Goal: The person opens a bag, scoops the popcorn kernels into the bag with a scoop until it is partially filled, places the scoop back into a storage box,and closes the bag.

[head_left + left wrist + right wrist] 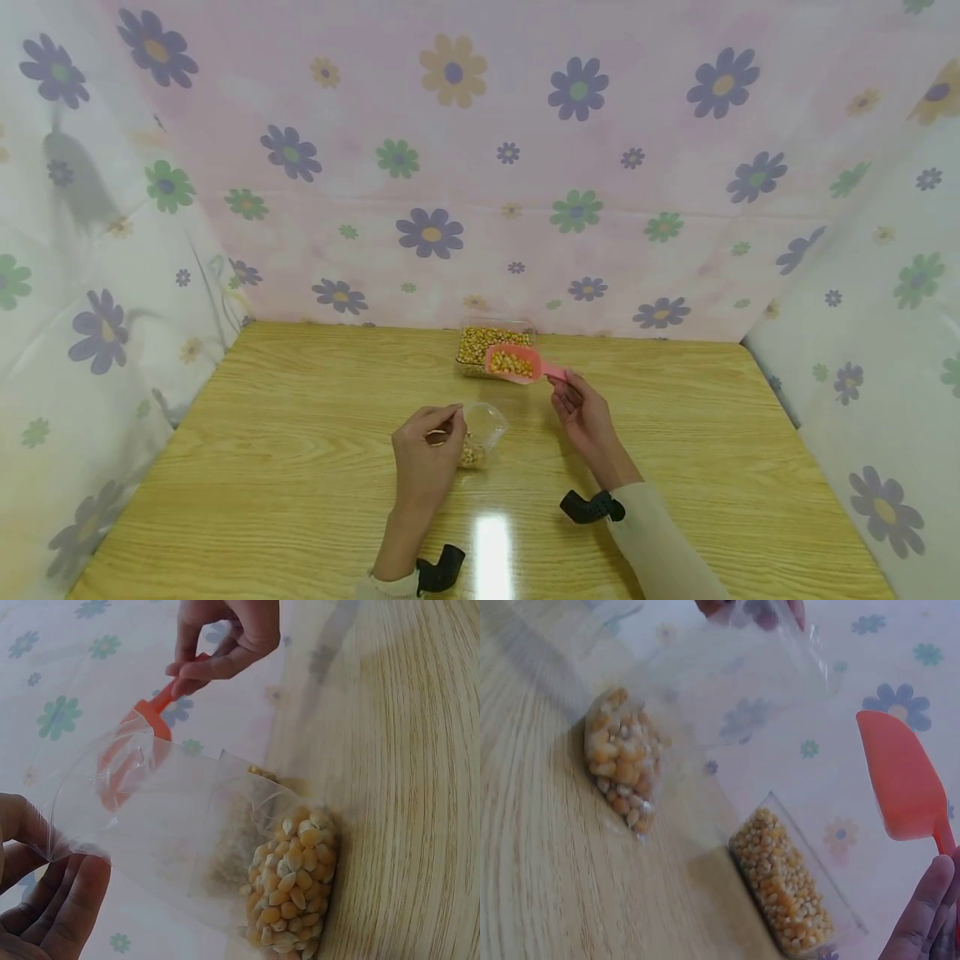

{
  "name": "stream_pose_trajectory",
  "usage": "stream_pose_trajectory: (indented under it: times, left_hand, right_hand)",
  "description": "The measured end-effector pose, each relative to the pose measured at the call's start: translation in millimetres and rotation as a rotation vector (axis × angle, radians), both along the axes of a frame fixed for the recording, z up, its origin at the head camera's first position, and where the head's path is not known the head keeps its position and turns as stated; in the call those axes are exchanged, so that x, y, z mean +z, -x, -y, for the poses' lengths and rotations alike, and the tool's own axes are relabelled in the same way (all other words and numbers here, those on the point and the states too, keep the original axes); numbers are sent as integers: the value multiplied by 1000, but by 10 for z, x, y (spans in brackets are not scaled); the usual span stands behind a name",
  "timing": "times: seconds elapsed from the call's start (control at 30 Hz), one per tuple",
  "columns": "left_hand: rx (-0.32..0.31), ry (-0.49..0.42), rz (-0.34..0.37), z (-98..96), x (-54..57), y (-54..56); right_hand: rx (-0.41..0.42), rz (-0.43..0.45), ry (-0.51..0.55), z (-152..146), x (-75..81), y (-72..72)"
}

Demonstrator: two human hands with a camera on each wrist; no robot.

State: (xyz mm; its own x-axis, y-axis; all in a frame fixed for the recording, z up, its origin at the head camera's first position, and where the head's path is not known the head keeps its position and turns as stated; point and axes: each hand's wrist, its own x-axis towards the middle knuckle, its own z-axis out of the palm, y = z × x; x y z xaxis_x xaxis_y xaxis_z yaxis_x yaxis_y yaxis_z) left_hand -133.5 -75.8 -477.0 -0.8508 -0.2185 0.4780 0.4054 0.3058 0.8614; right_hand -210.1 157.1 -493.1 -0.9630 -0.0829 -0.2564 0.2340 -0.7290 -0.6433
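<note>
My left hand [427, 446] pinches the upper edge of a clear plastic bag [172, 787], whose mouth gapes open. Corn kernels [292, 885] fill the bottom of the bag, which rests on the table. My right hand [588, 417] grips the handle of a small pink-red scoop [540, 367], held level with a heap of kernels [512, 362] in it. In the head view the scoop overlaps the front right of a clear rectangular container [459, 367] of corn. The right wrist view shows the scoop [904, 780] side-on, up off the table and apart from the bag.
The wooden table [300, 467] reaches back to a flowered cloth [510, 183] that hangs behind and on both sides. The corn container stands near the table's back edge, beyond the bag. A black wrist mount [592, 507] sits on each forearm.
</note>
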Motion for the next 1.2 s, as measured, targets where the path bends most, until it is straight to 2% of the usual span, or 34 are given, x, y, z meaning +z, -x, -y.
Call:
stream_pose_trajectory:
  times: [0.23,0.4,0.67,0.97,1.2]
  left_hand:
    - [3,2,-3,3,-4,-11]
    - [3,5,-2,-1,-6,-14]
    - [3,6,-14,-3,-3,-13]
    - [4,43,-9,-8,17,-26]
    - [5,55,-18,-16,21,-26]
  right_hand:
    - [61,-86,18,-23,110,-166]
    - [83,-92,-4,-35,168,-289]
    - [73,-50,-82,-19,188,-470]
    - [20,-36,-234,11,161,-565]
    - [-2,-57,-268,16,182,-605]
